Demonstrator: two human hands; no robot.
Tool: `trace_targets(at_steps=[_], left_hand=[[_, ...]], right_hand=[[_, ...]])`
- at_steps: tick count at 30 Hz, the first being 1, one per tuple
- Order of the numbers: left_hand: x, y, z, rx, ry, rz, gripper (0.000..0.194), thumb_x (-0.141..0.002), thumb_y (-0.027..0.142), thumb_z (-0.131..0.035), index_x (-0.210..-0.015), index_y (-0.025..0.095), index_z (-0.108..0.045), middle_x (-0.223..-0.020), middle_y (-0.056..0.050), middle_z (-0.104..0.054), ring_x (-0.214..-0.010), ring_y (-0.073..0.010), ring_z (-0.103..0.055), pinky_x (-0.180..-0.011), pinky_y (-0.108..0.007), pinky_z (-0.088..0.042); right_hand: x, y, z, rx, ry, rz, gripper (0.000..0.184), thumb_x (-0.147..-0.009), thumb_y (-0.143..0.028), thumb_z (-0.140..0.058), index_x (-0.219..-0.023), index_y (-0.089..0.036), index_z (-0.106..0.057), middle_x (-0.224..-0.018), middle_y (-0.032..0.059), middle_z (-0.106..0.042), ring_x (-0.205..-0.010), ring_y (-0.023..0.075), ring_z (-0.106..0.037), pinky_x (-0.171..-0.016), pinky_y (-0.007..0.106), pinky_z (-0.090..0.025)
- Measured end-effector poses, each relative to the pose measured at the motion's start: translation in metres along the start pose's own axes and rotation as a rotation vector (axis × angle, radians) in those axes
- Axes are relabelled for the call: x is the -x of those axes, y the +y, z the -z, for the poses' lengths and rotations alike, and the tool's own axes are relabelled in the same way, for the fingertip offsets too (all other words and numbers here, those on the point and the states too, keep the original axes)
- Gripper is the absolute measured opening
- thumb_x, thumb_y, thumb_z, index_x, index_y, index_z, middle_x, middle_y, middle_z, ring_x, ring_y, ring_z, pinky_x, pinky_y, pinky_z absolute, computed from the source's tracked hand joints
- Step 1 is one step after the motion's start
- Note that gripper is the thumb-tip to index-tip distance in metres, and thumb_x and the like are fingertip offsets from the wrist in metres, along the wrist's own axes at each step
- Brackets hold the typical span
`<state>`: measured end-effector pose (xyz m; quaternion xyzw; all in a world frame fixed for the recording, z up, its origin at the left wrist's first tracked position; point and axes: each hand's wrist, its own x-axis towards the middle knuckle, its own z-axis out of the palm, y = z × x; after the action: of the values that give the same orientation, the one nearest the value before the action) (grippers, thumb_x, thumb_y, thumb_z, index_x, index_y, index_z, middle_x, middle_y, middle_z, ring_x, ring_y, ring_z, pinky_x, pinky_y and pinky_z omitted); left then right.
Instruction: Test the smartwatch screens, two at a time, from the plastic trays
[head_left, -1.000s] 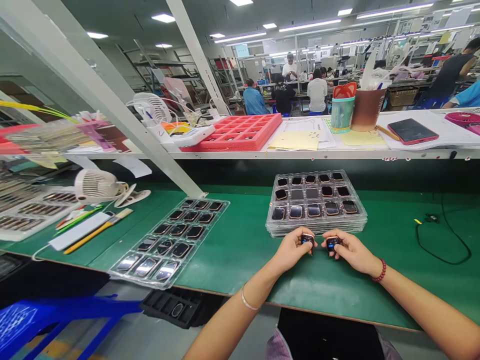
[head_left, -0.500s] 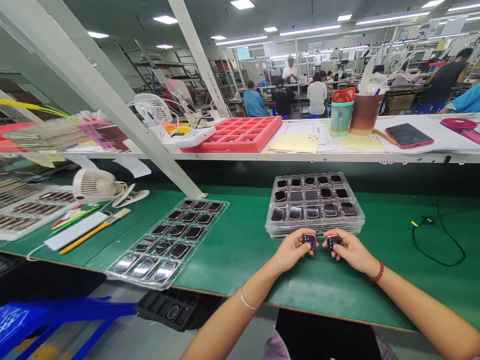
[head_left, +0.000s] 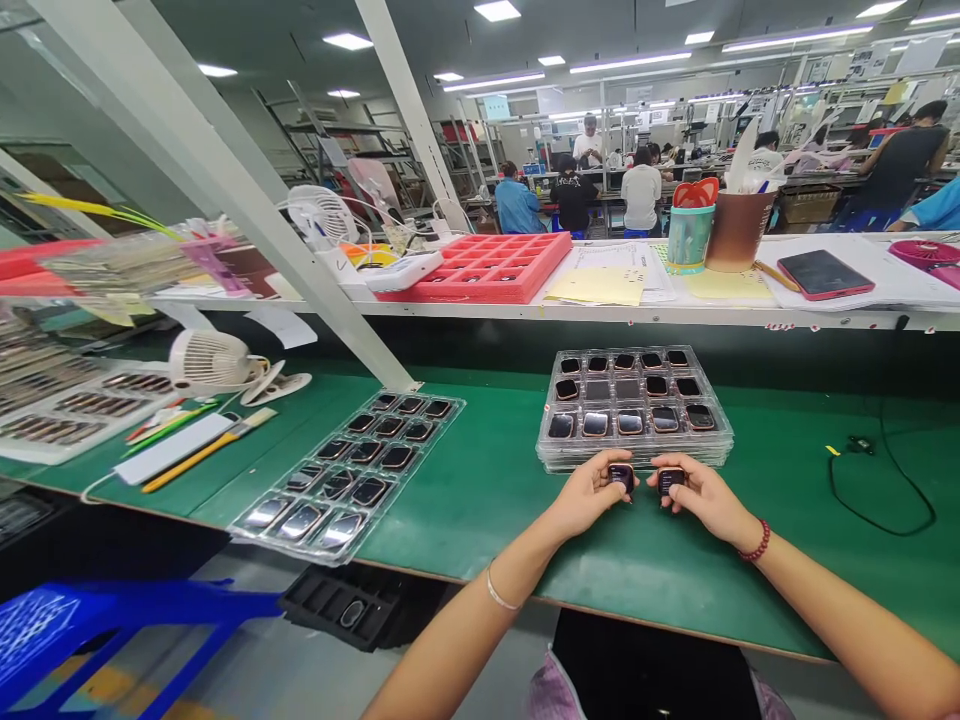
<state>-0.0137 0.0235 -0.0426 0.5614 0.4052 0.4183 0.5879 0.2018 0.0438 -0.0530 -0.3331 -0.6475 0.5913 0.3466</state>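
Observation:
My left hand [head_left: 590, 495] is closed around a smartwatch body [head_left: 621, 478] without a strap, its thumb on the lit screen. A second smartwatch body [head_left: 670, 481], also lit with small text, sits in my right hand [head_left: 703, 499], the thumb over its lower edge. Both hands are held close together above the green bench, a small gap between them. Just behind them stands a stack of clear plastic trays [head_left: 551, 458], the top one filled with dark-screened watch bodies except two slots in its middle row. To the left, another clear tray [head_left: 360, 545] holds several watch bodies.
A black cable [head_left: 892, 525] lies on the right of the bench. At the left are a brush [head_left: 187, 462], a white fan [head_left: 206, 360] and a white tray of parts [head_left: 82, 435]. The shelf above bears a red foam tray [head_left: 480, 292], cups and a phone [head_left: 825, 273].
The watch screens now show different content, lines of text instead of small icons. The view has shifted slightly; both hands keep hold of their watches in about the same place.

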Motion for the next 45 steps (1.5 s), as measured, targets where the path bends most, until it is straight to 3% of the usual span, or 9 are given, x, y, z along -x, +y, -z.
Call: trace_targets(at_steps=[6,33,39,45], left_hand=[[-0.0018,-0.0035,0.0030,-0.054,-0.023,0.031,0.027,-0.083,0.033,-0.051,-0.102,0.014,-0.055,-0.085,-0.008,-0.067,-0.061,-0.0111,-0.061,-0.049,-0.020,-0.036],[0.0000,0.0014,0.0001,-0.036,-0.012,0.031,0.025,-0.082,0.029,-0.050,-0.101,0.014,-0.054,-0.083,-0.007,-0.066,-0.060,-0.0109,-0.059,-0.049,-0.020,-0.036],[0.0016,0.0044,-0.0024,-0.005,0.038,0.006,0.037,-0.068,0.013,-0.062,-0.104,0.015,-0.053,-0.089,-0.005,-0.065,-0.077,-0.0135,-0.060,-0.071,-0.027,-0.045],[0.0005,0.0014,-0.0011,0.029,0.042,-0.001,0.032,-0.072,0.023,-0.064,-0.101,0.013,-0.054,-0.083,-0.006,-0.064,-0.074,-0.0147,-0.058,-0.069,-0.029,-0.046]], right_hand=[[-0.0004,-0.0032,0.0003,0.015,0.027,-0.026,0.023,-0.088,-0.031,-0.046,-0.102,-0.017,-0.057,-0.087,0.0058,-0.067,-0.059,0.0109,-0.059,-0.053,0.024,-0.048],[-0.0005,-0.0003,-0.0005,0.016,0.029,-0.041,0.025,-0.087,-0.034,-0.047,-0.104,-0.018,-0.057,-0.088,0.0056,-0.066,-0.059,0.0115,-0.059,-0.054,0.026,-0.048],[0.0007,0.0012,-0.0008,0.004,0.003,-0.003,0.037,-0.084,-0.023,-0.050,-0.120,-0.020,-0.048,-0.105,0.0088,-0.064,-0.073,0.0143,-0.063,-0.061,0.029,-0.051],[0.0011,-0.0001,-0.0004,0.016,-0.001,0.002,0.035,-0.085,-0.024,-0.049,-0.119,-0.019,-0.051,-0.102,0.0091,-0.066,-0.070,0.0142,-0.064,-0.060,0.028,-0.051]])
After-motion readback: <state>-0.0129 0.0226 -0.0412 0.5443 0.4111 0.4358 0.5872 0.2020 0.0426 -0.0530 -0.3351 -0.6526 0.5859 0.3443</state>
